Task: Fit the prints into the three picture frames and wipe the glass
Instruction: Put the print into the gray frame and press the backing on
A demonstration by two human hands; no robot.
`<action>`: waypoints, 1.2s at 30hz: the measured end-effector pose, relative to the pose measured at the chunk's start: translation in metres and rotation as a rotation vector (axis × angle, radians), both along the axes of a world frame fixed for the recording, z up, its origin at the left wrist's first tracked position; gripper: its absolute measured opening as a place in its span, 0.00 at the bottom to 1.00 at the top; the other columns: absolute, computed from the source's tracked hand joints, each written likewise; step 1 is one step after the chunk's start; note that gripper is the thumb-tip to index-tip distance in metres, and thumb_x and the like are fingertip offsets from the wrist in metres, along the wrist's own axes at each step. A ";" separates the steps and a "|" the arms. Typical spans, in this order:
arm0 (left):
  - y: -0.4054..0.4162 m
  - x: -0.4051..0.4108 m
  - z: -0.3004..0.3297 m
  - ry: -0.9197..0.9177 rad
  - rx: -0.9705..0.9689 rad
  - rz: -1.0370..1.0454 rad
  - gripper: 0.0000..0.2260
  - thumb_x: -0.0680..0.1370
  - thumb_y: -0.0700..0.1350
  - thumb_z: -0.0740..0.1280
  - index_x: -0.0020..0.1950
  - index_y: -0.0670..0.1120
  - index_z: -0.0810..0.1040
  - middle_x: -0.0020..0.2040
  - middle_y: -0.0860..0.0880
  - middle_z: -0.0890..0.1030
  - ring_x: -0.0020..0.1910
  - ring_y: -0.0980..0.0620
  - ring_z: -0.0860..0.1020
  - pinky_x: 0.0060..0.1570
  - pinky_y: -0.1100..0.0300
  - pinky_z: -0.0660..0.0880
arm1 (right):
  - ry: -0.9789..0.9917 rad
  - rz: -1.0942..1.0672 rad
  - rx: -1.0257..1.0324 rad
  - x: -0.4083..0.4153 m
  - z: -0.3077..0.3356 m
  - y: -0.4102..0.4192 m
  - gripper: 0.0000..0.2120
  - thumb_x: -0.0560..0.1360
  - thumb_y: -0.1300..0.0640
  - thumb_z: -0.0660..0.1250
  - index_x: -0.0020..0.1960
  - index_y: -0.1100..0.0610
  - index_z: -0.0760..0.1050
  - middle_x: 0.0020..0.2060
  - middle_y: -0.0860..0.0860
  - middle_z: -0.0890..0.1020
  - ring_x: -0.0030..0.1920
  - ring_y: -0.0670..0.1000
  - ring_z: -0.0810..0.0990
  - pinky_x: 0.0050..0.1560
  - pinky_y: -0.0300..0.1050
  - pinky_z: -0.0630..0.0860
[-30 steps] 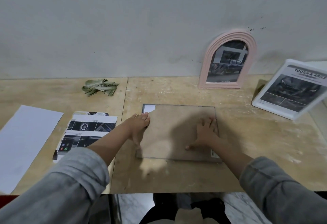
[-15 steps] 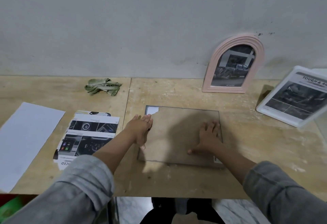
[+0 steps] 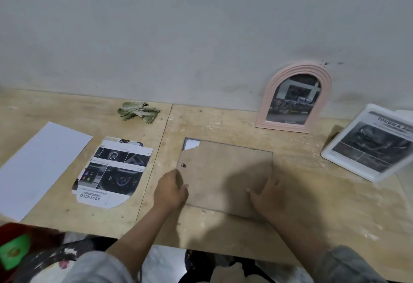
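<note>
Fingers of the left hand (image 3: 171, 191) curl over the left edge of a brown backing board (image 3: 225, 175) at centre frame, thumb apparently on top; the right hand (image 3: 266, 195) rests on its lower right, fingers blurred, so their state cannot be told; a white print corner (image 3: 191, 144) peeks out at the board's upper left; judging by this, the third frame is being closed; next comes seating the board squarely, then fetching the green cloth (image 3: 138, 112), upper left of centre; the arched pink frame (image 3: 295, 97) and white frame (image 3: 368, 146), at right, already hold prints.
</note>
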State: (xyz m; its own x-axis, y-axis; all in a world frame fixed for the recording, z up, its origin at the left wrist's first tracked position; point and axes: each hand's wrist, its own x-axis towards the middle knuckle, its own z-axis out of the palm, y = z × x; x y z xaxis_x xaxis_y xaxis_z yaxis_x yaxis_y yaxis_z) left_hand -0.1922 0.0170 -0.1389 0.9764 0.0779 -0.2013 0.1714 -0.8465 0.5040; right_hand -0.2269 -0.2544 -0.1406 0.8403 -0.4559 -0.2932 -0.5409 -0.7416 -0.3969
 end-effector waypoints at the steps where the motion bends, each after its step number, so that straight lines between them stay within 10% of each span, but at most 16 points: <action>1: -0.002 -0.002 0.000 -0.017 -0.031 0.059 0.11 0.71 0.47 0.71 0.44 0.45 0.72 0.42 0.47 0.77 0.43 0.46 0.75 0.37 0.58 0.66 | 0.013 -0.035 0.065 -0.001 -0.001 0.000 0.36 0.67 0.45 0.73 0.67 0.62 0.64 0.61 0.64 0.70 0.60 0.64 0.70 0.59 0.53 0.69; 6: -0.012 0.006 0.012 0.102 -0.243 0.277 0.11 0.72 0.38 0.70 0.36 0.49 0.70 0.37 0.47 0.75 0.38 0.47 0.72 0.38 0.60 0.66 | 0.024 -0.200 0.219 0.004 -0.002 -0.007 0.38 0.65 0.45 0.73 0.69 0.56 0.64 0.61 0.60 0.72 0.63 0.63 0.68 0.64 0.56 0.66; 17: -0.008 0.014 0.072 0.087 -1.059 0.476 0.09 0.79 0.35 0.62 0.59 0.39 0.75 0.46 0.43 0.81 0.40 0.51 0.81 0.42 0.58 0.79 | -0.089 -0.321 0.388 0.054 0.037 -0.015 0.27 0.67 0.47 0.71 0.63 0.52 0.72 0.58 0.58 0.74 0.59 0.62 0.73 0.63 0.49 0.69; 22: -0.036 0.010 0.131 -0.171 -0.996 0.429 0.09 0.78 0.32 0.63 0.54 0.43 0.77 0.36 0.54 0.83 0.35 0.59 0.79 0.40 0.64 0.75 | -0.067 -0.238 0.636 0.079 0.020 -0.016 0.24 0.54 0.43 0.65 0.48 0.52 0.78 0.41 0.49 0.84 0.42 0.54 0.82 0.47 0.52 0.80; 26: -0.069 -0.017 0.180 -0.386 -0.817 0.243 0.12 0.77 0.33 0.64 0.57 0.45 0.75 0.46 0.53 0.82 0.41 0.63 0.81 0.45 0.67 0.77 | -0.071 -0.074 1.046 0.079 0.095 0.014 0.15 0.71 0.46 0.70 0.53 0.53 0.78 0.50 0.52 0.83 0.44 0.49 0.81 0.30 0.39 0.71; 31: -0.133 -0.014 0.233 -0.777 -0.515 0.046 0.16 0.72 0.36 0.62 0.59 0.45 0.77 0.45 0.57 0.81 0.43 0.59 0.79 0.42 0.67 0.75 | -0.153 0.321 1.369 0.100 0.236 -0.006 0.31 0.65 0.37 0.68 0.59 0.58 0.76 0.59 0.63 0.77 0.59 0.64 0.77 0.52 0.52 0.74; 36: -0.162 -0.007 0.209 -0.746 -0.187 -0.110 0.20 0.72 0.36 0.56 0.64 0.39 0.71 0.44 0.40 0.80 0.39 0.40 0.78 0.31 0.53 0.66 | -0.249 0.237 1.281 0.100 0.249 -0.009 0.12 0.76 0.55 0.67 0.47 0.65 0.78 0.46 0.61 0.83 0.48 0.58 0.83 0.53 0.55 0.79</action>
State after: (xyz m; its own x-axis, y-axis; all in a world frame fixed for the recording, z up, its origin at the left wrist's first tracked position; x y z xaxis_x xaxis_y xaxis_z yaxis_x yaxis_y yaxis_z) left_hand -0.1992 -0.1447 0.0706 0.8589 0.0026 0.5121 -0.3492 -0.7286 0.5893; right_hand -0.1265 -0.2635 0.1089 0.9543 0.1900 -0.2307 -0.2625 0.1638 -0.9509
